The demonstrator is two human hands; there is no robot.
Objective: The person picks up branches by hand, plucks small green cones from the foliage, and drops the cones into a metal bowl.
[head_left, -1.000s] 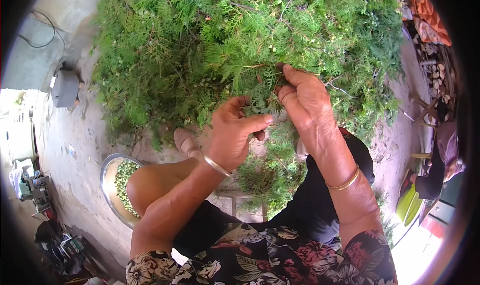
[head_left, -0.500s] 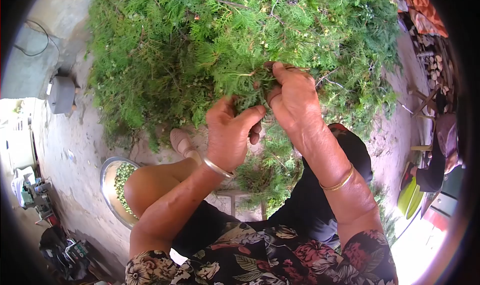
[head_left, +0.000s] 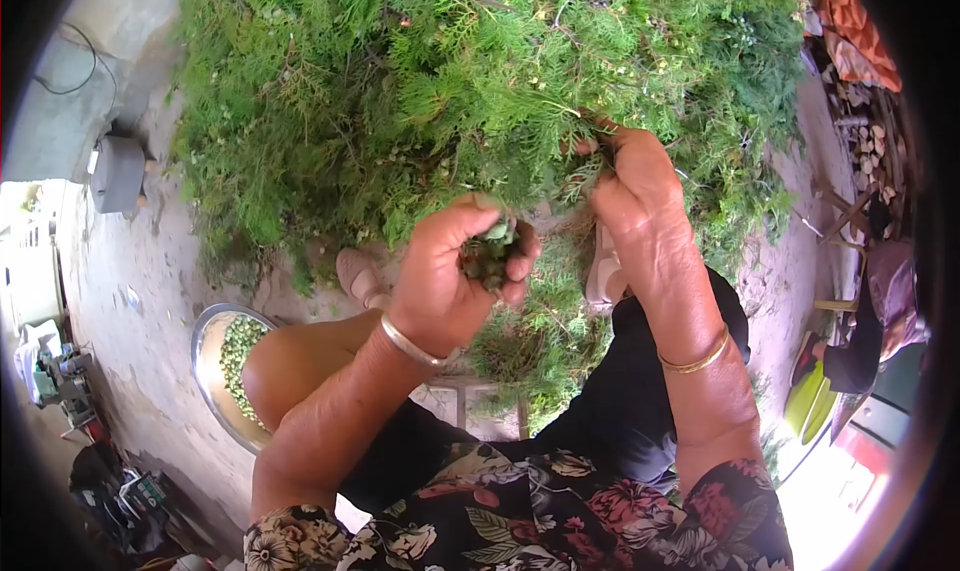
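My left hand (head_left: 445, 276) is cupped, palm up, its fingers curled round a small handful of green cones (head_left: 492, 251). To its right, my right hand (head_left: 640, 176) pinches the stem of a leafy evergreen sprig (head_left: 555, 121) that looks like cypress. That sprig lies against a large heap of evergreen branches (head_left: 300, 131), so its far end blends into the heap. A gap separates the two hands. By my left knee, a metal basin (head_left: 207, 346) contains many more green cones (head_left: 240, 356).
Loose green sprigs (head_left: 555, 306) lie on the ground between my legs. A grey box-like object (head_left: 120, 176) stands by the left wall. Stacked firewood (head_left: 872, 156) and an orange cloth (head_left: 855, 36) are at the right. Dark tools or machine parts (head_left: 125, 501) sit at lower left.
My hands have moved apart, the right one going right with the sprig. My left hand has turned up, so the cones in it now show.
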